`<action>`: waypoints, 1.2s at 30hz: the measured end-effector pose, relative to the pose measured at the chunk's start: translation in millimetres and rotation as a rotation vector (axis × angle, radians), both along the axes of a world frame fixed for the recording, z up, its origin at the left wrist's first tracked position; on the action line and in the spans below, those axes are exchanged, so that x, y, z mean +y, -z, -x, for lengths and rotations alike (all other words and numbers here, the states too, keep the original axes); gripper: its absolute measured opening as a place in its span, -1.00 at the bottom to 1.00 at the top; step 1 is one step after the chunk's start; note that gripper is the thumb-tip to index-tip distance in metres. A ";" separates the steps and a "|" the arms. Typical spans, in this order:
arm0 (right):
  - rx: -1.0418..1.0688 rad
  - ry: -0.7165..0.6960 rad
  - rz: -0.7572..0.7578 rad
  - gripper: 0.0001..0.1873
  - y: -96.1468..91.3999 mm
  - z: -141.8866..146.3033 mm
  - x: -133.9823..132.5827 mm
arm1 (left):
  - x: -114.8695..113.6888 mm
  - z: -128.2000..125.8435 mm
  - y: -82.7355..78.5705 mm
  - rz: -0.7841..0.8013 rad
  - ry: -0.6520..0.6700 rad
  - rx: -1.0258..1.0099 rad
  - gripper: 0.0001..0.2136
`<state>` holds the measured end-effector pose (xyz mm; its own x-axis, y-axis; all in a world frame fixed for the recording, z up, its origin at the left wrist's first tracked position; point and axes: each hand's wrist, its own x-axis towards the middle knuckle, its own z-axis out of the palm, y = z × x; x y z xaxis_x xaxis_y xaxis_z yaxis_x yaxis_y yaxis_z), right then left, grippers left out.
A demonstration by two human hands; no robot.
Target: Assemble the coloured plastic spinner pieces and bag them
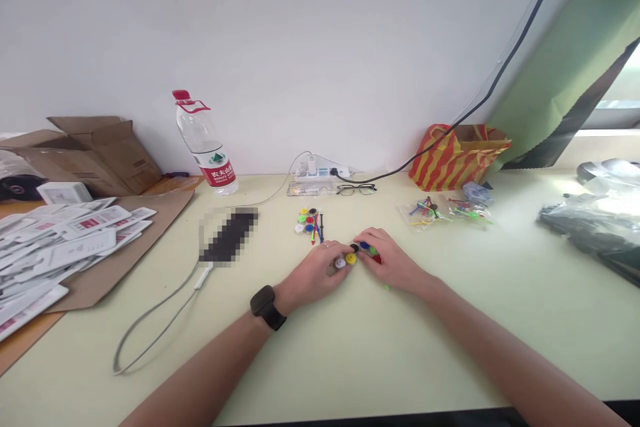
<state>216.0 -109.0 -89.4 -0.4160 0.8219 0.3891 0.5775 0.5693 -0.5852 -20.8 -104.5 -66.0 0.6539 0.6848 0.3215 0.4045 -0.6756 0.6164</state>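
Note:
Close together on the table, both my hands curl around a cluster of small coloured plastic discs. My left hand (320, 271) has its thumb by a white disc (341, 263) and a yellow disc (351, 259), its fingertips near a black disc (355, 249). On the other side, the curved fingers of my right hand (390, 260) press around a blue disc (365, 245), a green disc (373, 251) and a partly covered red disc (377, 258). A green tip (387, 287) shows below my right hand. Beyond them lie more coloured discs (309, 220) beside thin coloured sticks (321, 228).
Bagged coloured pieces (427, 212) lie right, near a striped bag (435, 163). At the back are glasses (357, 189), a power strip (323, 173) and a water bottle (215, 163). A pixelated dark object (231, 237) with a cable, and piled white labels (75, 237), lie left.

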 end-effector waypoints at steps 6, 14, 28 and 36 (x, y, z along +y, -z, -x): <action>0.140 0.047 0.036 -0.73 0.7 5.4 0.5 | -10.1 -2.3 -8.5 0.083 0.082 -0.017 -0.65; 0.336 0.123 0.219 -0.67 0.5 -0.2 8.6 | -6.8 -4.0 -1.3 0.020 0.003 0.002 -0.73; 0.001 0.069 0.080 -0.73 -3.9 -19.3 10.4 | -8.1 -0.5 -2.9 -0.077 -0.033 0.149 -0.70; -0.128 0.193 -0.011 -0.70 -1.6 -24.4 11.9 | -6.9 -2.2 -2.6 -0.068 -0.033 0.100 -0.67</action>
<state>240.4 -97.1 -87.7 -0.2981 0.8871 0.3525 0.7454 0.4470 -0.4945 -18.6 -111.4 -63.4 0.6621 0.6856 0.3025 0.4844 -0.6995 0.5254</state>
